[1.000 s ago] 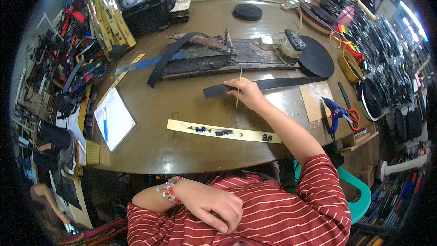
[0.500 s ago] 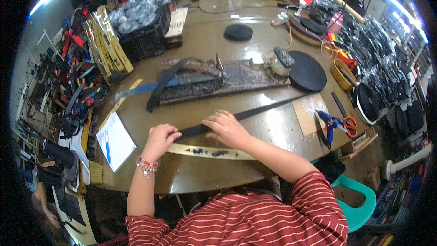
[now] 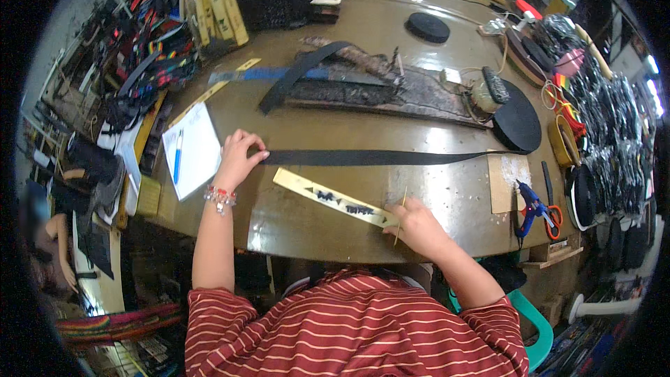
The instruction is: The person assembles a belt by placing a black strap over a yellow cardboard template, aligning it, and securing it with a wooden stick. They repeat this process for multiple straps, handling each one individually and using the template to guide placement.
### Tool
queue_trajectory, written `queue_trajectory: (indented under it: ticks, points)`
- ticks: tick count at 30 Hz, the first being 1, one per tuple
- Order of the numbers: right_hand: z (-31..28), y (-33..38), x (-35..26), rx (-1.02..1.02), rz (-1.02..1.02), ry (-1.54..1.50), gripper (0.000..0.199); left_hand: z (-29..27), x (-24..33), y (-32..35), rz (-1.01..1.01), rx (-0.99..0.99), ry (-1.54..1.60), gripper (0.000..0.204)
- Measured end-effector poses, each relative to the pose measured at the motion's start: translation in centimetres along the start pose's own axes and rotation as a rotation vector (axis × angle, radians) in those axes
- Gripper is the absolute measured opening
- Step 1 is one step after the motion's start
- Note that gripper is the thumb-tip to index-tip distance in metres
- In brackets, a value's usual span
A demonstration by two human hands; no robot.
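The end of a black webbing strap [image 3: 363, 158] is pinched between the thumb and fingers of my left hand [image 3: 241, 156], which wears a beaded bracelet. The strap runs nearly straight to the right, to a large black roll [image 3: 517, 117]. Closer to me, my right hand [image 3: 417, 227] is closed on the right end of a flat cream measuring strip [image 3: 328, 199] with dark markings, which slants up to the left. A thin yellowish stick [image 3: 399, 218] stands across that end, by my right fingers; how it is held is unclear.
Beyond the strap lies a dark board [image 3: 433, 94] with a black strap piece [image 3: 296, 77] over its left end. White paper with a blue pen [image 3: 177, 156] is at left. A blue glue gun [image 3: 532, 208], orange-handled scissors [image 3: 555, 222] and cardboard [image 3: 504, 192] lie at right.
My right hand has left the strap, come nearer to me and gripped the cream strip, now slanted. My left hand has moved away from me with the strap end. The view has shifted.
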State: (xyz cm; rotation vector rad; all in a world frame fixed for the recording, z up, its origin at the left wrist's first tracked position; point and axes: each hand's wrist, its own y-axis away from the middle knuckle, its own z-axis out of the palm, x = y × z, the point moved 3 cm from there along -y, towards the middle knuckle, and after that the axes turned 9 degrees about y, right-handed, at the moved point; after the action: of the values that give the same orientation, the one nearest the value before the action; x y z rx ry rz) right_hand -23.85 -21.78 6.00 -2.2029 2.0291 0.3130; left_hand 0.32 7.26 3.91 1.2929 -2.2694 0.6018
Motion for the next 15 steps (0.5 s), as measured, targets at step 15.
queue_trajectory:
  ticks: [15]
  points:
    - [-4.1,-11.1,2.6,0.098,-0.132,-0.057,0.037,1.1,-1.3,0.7,0.05,0.182,0.167,0.007]
